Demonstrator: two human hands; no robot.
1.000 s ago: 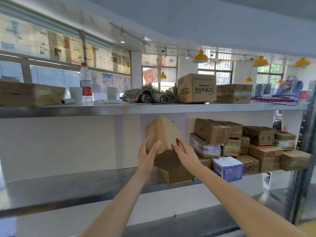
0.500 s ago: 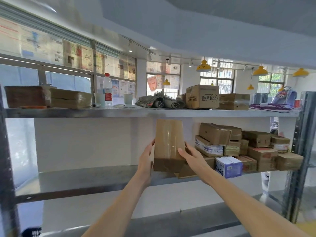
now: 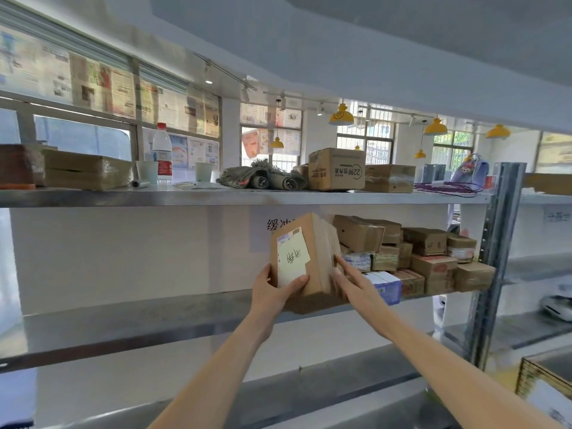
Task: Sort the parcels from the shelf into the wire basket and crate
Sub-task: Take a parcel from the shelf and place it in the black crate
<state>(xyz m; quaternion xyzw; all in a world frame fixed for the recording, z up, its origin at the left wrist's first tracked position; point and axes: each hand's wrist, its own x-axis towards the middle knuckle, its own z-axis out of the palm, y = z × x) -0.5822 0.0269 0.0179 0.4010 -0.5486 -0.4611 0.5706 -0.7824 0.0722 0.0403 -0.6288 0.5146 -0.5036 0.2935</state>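
the parcel (image 3: 305,258) has turned label-side out. left hand (image 3: 277,289) grips its lower corner; right hand (image 3: 349,281) lies flat-fingered alongside. label readable, ready for sorting.

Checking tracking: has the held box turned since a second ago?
Yes. The held box has rotated; its labelled face now faces the camera, against the stacked parcels.

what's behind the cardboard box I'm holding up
Behind the held box is a white wall sheet with black characters, partly covered. To its right sits the parcel stack; the box hides the stack's nearest edge. Left hand grips it, right hand touches its side.
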